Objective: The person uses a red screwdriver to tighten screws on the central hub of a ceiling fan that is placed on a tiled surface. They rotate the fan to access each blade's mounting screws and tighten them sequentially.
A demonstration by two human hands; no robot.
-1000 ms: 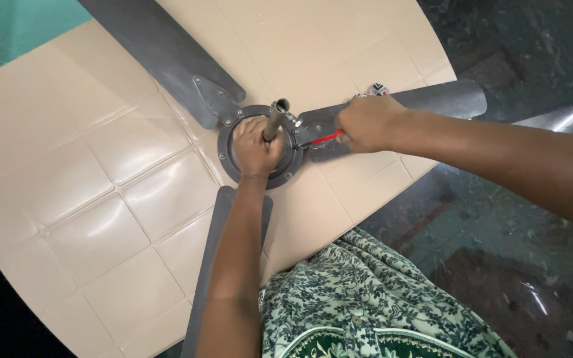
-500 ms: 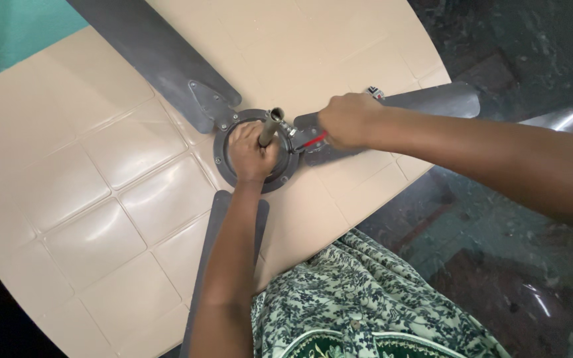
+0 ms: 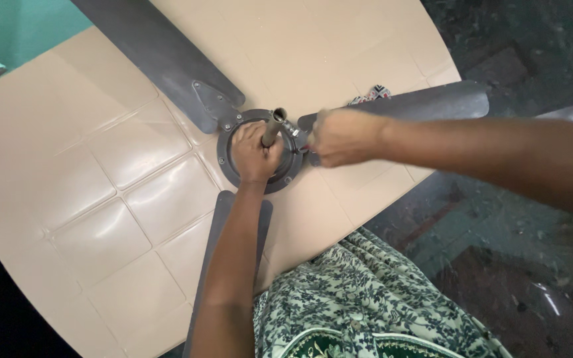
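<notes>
Pressing my left hand [image 3: 254, 154] flat over the round grey motor hub [image 3: 233, 166] of the ceiling fan, I keep my fingers curled around the base of the metal down-rod [image 3: 272, 126], which leans up toward me. The fan lies on the beige moulded table [image 3: 101, 179], its three dark grey blades [image 3: 160, 59] spread out from the hub: one runs up to the far left, one to the right, one down under my left forearm.

My right hand [image 3: 343, 136] is closed in a fist just beside the rod, at the root of the right-hand blade. A second ago it sat a little further out along that blade, and a red handle showed below it; now the fist has moved in close to the hub, and only a sliver of red peeks out at its lower edge. Whatever it grips is mostly hidden, so I cannot tell the tool's kind. The work, I judge, is at the fastening beside the rod. A patterned cloth [image 3: 373, 93] pokes out behind my right hand.
</notes>
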